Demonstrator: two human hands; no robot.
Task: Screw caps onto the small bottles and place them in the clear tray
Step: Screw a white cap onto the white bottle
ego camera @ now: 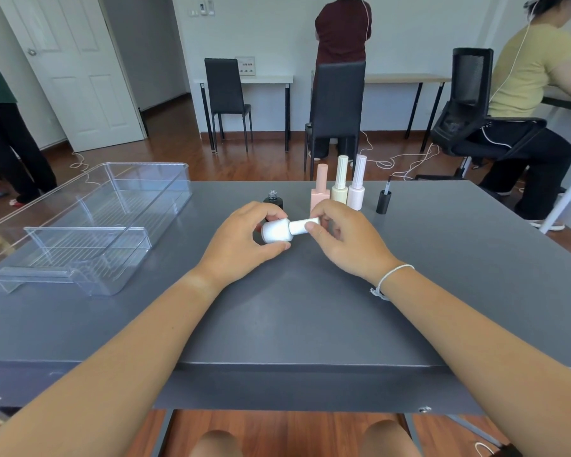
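A white bottle (277, 230) lies sideways just above the grey table, gripped round its body by my left hand (244, 239). Its white cap (302, 225) points right and is pinched by the fingers of my right hand (340, 235). Behind my hands stand three capped bottles: pink (320, 189), pale yellow (339, 184) and pale lilac (356, 186). A black bottle (272, 200) with a bare threaded neck stands behind my left hand. Its black cap (383, 201) stands upside down to the right with the brush pointing up. The clear tray (89, 225) sits at the left.
The tray has an inner divider and overhangs the table's left part. The grey table (294, 308) ends at a front edge near my forearms. Chairs, desks and other people are in the room behind.
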